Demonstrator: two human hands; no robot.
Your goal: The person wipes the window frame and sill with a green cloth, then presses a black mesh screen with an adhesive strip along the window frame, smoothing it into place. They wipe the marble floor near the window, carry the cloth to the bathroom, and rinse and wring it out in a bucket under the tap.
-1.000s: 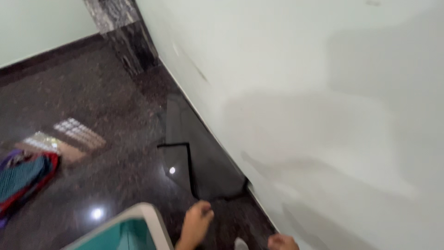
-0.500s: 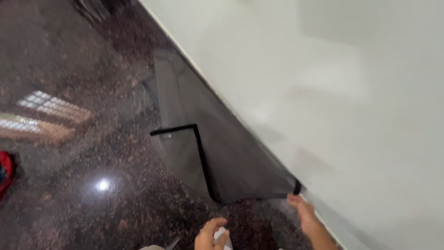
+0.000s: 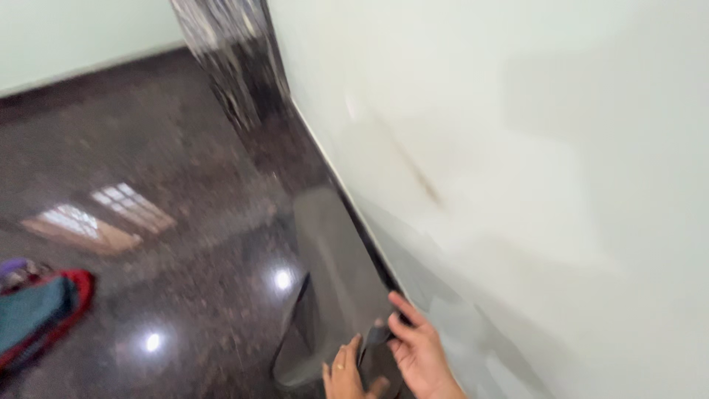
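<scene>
- Since half a second ago, both hands have been brought up onto the dark sheet, and the red and teal cloth bundle (image 3: 38,314) has come back into view at far left.
- One glossy granite floor (image 3: 162,295) is seen, with two lamp glints.
- One dark sheet (image 3: 336,295) lies along the wall foot, its near corner lifted.
- Left hand (image 3: 343,373) is pressed flat, fingers loose, apparently steadying it.
- Right hand (image 3: 417,351) is pinched on the sheet's edge beside the white wall (image 3: 517,185).
</scene>
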